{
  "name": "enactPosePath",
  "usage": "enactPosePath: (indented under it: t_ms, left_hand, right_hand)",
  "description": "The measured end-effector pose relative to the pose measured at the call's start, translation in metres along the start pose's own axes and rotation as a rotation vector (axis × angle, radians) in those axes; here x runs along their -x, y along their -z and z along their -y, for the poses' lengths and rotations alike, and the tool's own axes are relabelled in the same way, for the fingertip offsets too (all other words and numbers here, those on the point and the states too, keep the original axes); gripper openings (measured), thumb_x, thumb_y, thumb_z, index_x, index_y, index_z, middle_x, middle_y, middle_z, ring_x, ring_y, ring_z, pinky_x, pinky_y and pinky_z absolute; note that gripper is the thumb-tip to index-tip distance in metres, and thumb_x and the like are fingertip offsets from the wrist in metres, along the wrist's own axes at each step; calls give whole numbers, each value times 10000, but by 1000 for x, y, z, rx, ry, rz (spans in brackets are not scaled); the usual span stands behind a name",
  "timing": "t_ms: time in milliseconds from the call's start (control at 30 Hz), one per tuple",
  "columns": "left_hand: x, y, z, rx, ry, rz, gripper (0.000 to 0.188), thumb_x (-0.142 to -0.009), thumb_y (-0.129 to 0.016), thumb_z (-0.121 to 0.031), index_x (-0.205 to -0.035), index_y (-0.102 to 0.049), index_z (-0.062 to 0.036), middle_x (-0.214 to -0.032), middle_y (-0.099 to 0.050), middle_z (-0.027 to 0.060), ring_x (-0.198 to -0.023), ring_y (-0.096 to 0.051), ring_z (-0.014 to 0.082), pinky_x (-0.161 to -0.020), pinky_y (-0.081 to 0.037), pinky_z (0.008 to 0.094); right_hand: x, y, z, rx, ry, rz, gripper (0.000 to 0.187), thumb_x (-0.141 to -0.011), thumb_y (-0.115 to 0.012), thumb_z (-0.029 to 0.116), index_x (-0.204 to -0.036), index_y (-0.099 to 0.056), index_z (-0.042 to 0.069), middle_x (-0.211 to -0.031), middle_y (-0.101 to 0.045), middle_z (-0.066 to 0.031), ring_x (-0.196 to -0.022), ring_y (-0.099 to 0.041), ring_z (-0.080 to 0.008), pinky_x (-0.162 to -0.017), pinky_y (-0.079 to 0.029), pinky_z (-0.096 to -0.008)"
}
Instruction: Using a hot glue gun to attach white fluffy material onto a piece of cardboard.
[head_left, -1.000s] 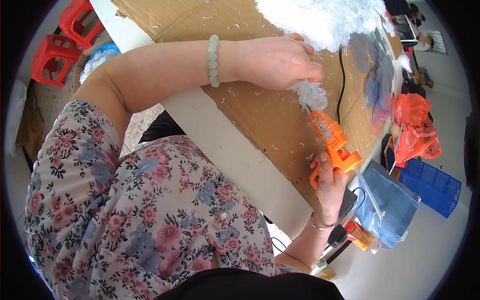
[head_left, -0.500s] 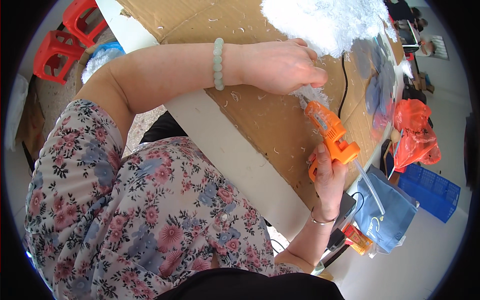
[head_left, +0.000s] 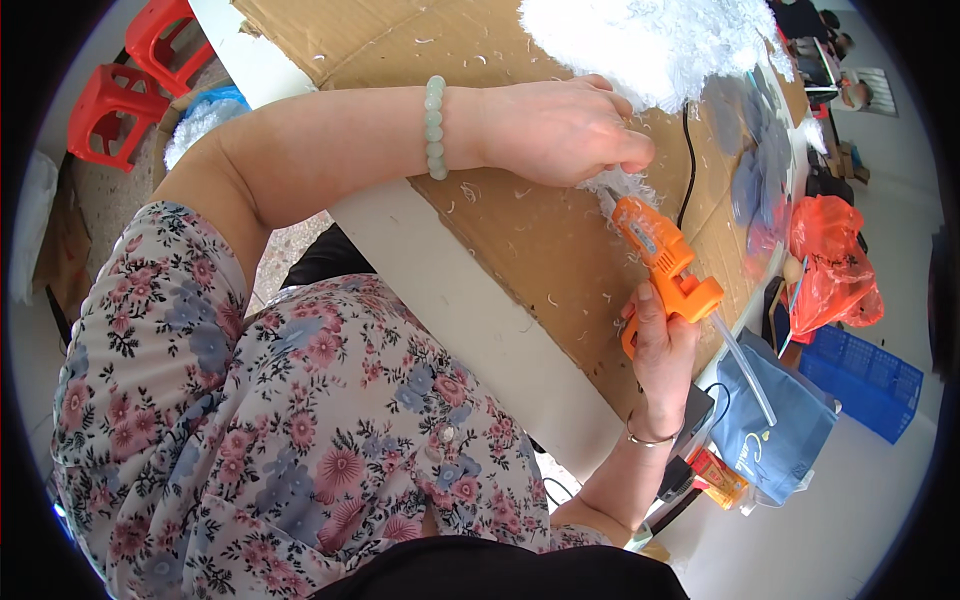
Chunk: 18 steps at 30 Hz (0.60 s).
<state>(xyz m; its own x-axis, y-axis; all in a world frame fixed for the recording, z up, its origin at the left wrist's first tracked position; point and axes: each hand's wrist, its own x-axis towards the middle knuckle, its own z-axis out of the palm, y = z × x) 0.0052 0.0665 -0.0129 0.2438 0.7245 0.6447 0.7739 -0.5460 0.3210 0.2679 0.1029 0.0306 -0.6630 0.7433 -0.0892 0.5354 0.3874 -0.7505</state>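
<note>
My right hand (head_left: 662, 345) is wrapped around the handle of an orange hot glue gun (head_left: 655, 240). A clear glue stick (head_left: 745, 368) juts out of the gun's back end. The gun's tip points up and left, at a tuft of white fluffy material (head_left: 628, 184) just below my left hand (head_left: 570, 133). My left hand is closed with its fingers curled down onto this tuft; the fingertips are mostly hidden. Whether the tip touches the tuft I cannot tell. Beyond my left hand lies a large heap of white fluffy material (head_left: 660, 45).
Brown cardboard (head_left: 520, 240) scattered with white shreds covers the white table (head_left: 440, 280). A black cord (head_left: 690, 165) runs across it. Translucent discs (head_left: 755, 180), a red plastic bag (head_left: 832, 260), a blue basket (head_left: 862, 375) and a blue bag (head_left: 770, 420) are at the right. Red stools (head_left: 115, 115) stand far left.
The glue gun and my right hand have shifted very slightly to the right. My left hand stays almost where it was, closed over the tuft.
</note>
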Motion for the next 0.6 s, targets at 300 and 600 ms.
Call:
enactPosePath:
  t_ms: [300,600]
  left_hand:
    - [-1,5,2,-30,18,88,156,-776,-521,-17,-909,-567,-85,-718,-621,69,-867,-573,268,-890,-417,394]
    - [-3,3,3,-15,30,112,194,-739,-653,-81,-922,-590,-84,-836,-587,59,-901,-547,261,-893,-418,393]
  right_hand:
    - [19,8,-4,-330,-47,-174,280,-926,-545,324,-903,-554,45,-737,-560,-37,-674,-537,-118,-645,-438,-270]
    - [-8,-1,-7,-999,52,-314,324,-940,-492,389,-895,-529,70,-789,-562,-65,-685,-511,-157,-713,-457,-340]
